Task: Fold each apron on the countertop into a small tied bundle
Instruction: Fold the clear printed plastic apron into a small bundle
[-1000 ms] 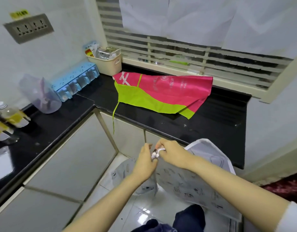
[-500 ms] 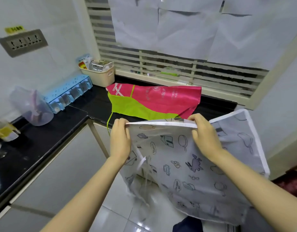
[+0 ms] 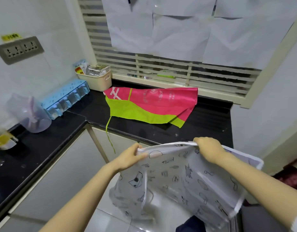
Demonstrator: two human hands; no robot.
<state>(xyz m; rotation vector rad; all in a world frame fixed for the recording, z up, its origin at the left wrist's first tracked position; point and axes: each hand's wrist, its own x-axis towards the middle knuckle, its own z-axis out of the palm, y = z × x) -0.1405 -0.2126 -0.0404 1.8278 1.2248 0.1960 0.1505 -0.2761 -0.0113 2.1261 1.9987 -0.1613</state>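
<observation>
And the cloth is open! A second ago both hands were bunched together low down, fiddling at a white strap; now they stand apart with the white printed apron [image 3: 178, 178] stretched between them. The left hand [image 3: 130, 159] pinches one end of the top hem [image 3: 166, 146], and the right hand [image 3: 209, 149] has its fingers [image 3: 197, 141] clenched over the other end. Half a second back that hem was held up higher; it now sits just at the front edge of the bench [image 3: 211, 118], with the rest of the apron hanging down towards the floor [image 3: 101, 220].

So this looks like the spread-out before the first fold, with no folding and no tying done on this one yet. The pink-and-green apron [image 3: 152, 104] lies flat on the bench where it lay before, untouched, its green tie [image 3: 109, 131] trailing over the edge. Two aprons to bundle, then, and it's early going.
</observation>
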